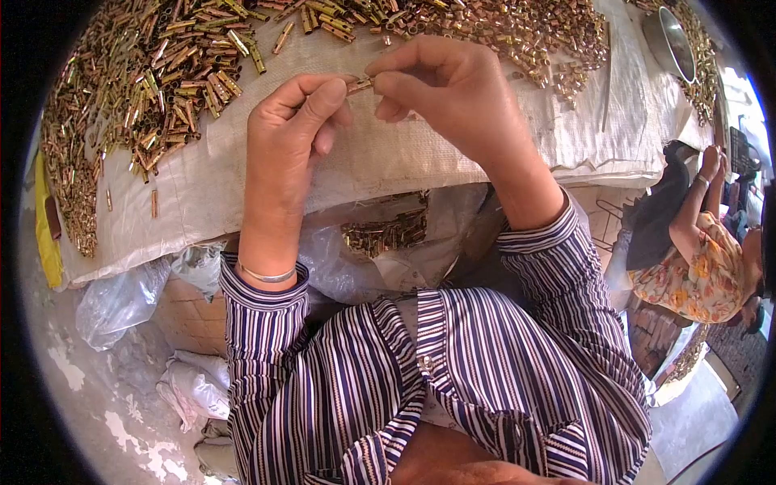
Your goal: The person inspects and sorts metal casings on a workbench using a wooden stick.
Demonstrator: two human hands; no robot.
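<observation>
Head view: a tube (pixel 358 86) was held above the near part of the surface (pixel 388 162), gripped between the thumb and fingers of the left hand (pixel 303 117). Its other end was pinched by the thumb and forefinger of the right hand (pixel 444 81); whether a smaller piece was also held there could not be told. Both hands were bare. Left of and beyond the hands, many tubes (pixel 162 81) were heaped, and a stray tube (pixel 154 204) was left lying nearer than the left hand. Beyond and right of the right hand, small fittings (pixel 517 32) were spread, flanked by a thin rod (pixel 607 77). Farther right, a bowl (pixel 671 44) was tilted. Well right of the hands, a seated person (pixel 691 267) was seen.
</observation>
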